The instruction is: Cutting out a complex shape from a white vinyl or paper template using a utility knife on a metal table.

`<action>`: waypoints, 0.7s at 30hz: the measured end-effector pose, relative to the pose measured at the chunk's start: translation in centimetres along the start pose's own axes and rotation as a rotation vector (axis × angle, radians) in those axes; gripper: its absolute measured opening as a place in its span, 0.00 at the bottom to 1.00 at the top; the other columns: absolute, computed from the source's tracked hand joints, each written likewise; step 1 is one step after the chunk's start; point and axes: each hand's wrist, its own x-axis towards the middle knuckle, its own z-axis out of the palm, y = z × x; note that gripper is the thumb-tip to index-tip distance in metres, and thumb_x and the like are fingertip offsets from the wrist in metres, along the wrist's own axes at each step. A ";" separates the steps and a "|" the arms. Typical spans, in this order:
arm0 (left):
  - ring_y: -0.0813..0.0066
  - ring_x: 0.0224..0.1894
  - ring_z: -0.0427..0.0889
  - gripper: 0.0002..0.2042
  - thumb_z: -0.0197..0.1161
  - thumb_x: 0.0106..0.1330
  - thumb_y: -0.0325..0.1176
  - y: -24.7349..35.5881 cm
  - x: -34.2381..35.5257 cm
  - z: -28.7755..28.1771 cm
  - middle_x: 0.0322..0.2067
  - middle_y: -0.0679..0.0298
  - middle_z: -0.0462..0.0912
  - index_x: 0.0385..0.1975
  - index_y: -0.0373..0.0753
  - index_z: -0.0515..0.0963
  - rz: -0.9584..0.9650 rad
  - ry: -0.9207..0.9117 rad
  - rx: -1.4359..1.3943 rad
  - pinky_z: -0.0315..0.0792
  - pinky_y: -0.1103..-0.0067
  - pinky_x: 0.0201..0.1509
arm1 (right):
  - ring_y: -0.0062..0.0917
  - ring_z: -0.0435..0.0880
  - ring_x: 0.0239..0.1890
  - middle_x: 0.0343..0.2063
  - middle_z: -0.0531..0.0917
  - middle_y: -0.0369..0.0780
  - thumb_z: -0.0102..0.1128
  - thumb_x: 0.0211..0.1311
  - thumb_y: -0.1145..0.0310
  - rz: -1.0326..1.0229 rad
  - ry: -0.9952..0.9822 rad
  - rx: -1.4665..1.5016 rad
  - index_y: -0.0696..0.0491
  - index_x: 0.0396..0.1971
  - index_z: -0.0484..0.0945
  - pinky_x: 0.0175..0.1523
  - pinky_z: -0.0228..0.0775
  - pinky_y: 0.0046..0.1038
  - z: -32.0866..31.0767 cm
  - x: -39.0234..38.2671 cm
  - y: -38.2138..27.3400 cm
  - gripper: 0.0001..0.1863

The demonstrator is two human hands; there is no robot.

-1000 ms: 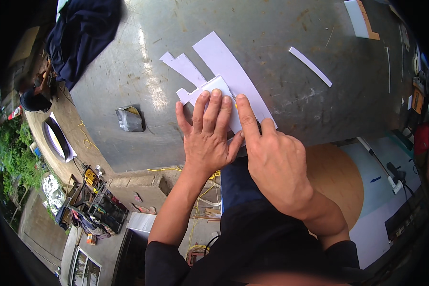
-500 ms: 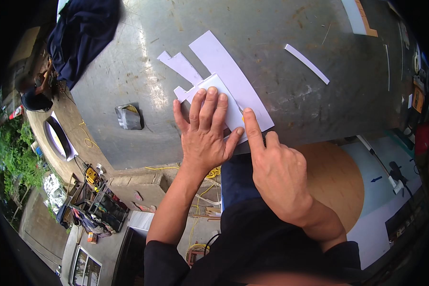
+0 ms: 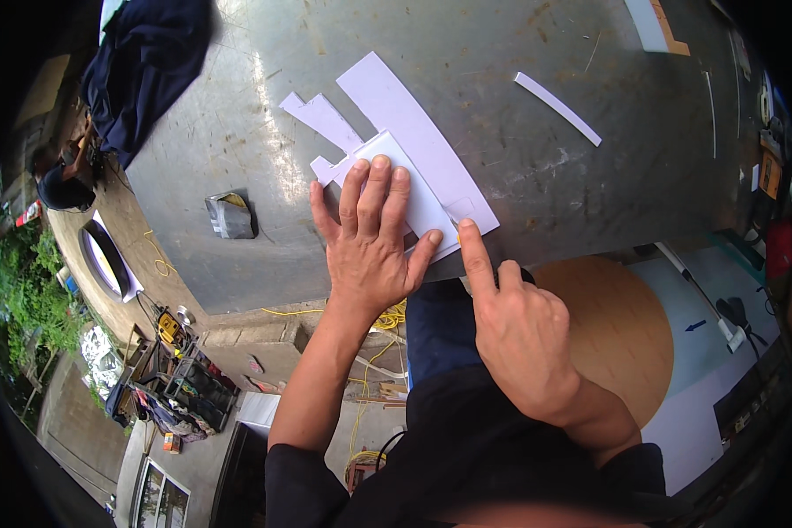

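Flat on a white rectangular piece, my left hand presses with fingers spread. Beneath that piece lies a larger white sheet with a curved right edge. A notched white part sticks out on its left side. My right hand is closed, its index finger stretched along a small tool at the piece's right edge. Only a yellow bit and a thin tip of this tool show; it looks like a utility knife, the rest hidden by the hand. Faint outlines mark the sheet near the fingertip.
On the metal table lie a thin curved white strip, a grey taped object and dark blue cloth. A round brown board sits below the table's edge at right. Yellow cord hangs below the near edge.
My right hand has slid a little toward me and to the right along the rectangular piece's edge. My left hand stays pressed on the piece. The whole view has shifted slightly.
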 end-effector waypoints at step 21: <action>0.58 0.79 0.53 0.38 0.60 0.70 0.58 0.0 0.0 0.0 0.76 0.59 0.60 0.75 0.43 0.61 0.002 0.006 -0.007 0.31 0.50 0.81 | 0.19 0.81 0.19 0.23 0.77 0.35 0.64 0.61 0.67 0.001 -0.017 -0.029 0.46 0.74 0.67 0.26 0.74 0.21 -0.2 0.0 -0.1 0.38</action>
